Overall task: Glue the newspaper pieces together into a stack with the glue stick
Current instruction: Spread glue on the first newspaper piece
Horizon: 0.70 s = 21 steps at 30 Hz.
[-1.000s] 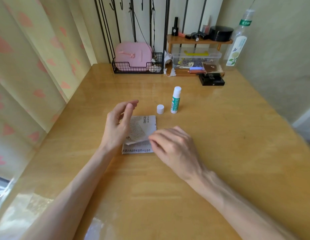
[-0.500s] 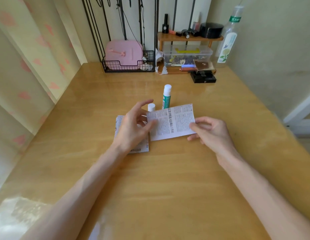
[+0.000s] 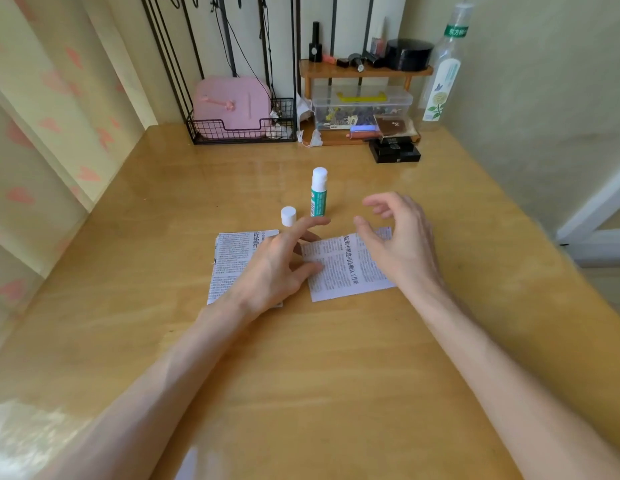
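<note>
A small stack of newspaper pieces [image 3: 232, 265] lies flat on the wooden table [image 3: 301, 375]. One separate newspaper piece [image 3: 339, 268] lies flat just to its right. My left hand [image 3: 277, 265] rests over the gap between them, its thumb touching the separate piece's left edge. Over that piece's right part hovers my right hand [image 3: 398, 240], fingers loosely curved and holding nothing. The green and white glue stick [image 3: 319, 197] stands upright and uncapped just beyond the papers. Its white cap [image 3: 288, 216] stands to its left.
At the back stand a black wire basket [image 3: 242, 133] with a pink case, a wooden shelf [image 3: 364, 71] with small items, a clear box [image 3: 362, 105], a black box [image 3: 395, 152] and a tall bottle [image 3: 443, 67]. Walls close the left and right sides.
The separate piece was lifted off the stack, carried right and laid flat on the table. My right hand has let go of it and risen above it.
</note>
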### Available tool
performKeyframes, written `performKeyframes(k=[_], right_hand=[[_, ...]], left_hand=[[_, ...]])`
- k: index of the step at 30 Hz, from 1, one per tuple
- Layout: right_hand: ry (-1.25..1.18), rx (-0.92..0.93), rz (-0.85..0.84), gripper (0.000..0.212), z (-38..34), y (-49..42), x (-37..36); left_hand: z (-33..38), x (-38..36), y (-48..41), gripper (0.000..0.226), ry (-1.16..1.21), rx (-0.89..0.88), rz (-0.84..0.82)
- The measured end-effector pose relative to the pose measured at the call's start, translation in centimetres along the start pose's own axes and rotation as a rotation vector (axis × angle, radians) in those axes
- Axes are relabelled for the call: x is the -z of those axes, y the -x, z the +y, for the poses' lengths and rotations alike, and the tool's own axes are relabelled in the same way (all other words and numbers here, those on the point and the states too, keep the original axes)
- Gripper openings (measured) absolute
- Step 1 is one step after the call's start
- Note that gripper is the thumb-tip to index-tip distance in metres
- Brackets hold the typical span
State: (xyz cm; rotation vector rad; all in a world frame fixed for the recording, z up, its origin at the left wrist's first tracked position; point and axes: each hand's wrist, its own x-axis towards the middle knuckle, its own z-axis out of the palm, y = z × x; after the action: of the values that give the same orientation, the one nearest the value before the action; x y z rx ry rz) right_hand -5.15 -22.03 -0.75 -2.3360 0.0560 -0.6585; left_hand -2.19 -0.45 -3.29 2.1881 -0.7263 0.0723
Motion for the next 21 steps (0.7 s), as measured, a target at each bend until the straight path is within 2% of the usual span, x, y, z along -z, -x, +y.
performKeyframes(k=[4,7,11,17,21], right_hand=[[-0.117,-0.084,-0.275,0.05,-0.9,-2.3,-1.8],[-0.164,-0.115,-0.243,0.05,-0.8,-3.8,-3.3],[-0.151,-0.157,-0.273,0.051,-0.6,-4.7,-5.1],[-0.194,-0.135,-0.22,0.021,-0.2,-4.8,-6.5],[-0.267,-0.154,-0.17,0.017,-0.6,-4.6,-5.7]], left_hand=[[-0.3,-0.5,0.4,0.077,0.032,-0.037,0.071],[-0.6,-0.6,0.7,0.078,0.028,-0.008,0.125],[-0.6,-0.6,1.0,0.064,-0.083,-0.037,0.113],[-1.1,0.0,1.3,0.073,-0.257,-0.095,0.097],[-1.8,0.7,1.5,0.073,-0.237,-0.064,0.084]])
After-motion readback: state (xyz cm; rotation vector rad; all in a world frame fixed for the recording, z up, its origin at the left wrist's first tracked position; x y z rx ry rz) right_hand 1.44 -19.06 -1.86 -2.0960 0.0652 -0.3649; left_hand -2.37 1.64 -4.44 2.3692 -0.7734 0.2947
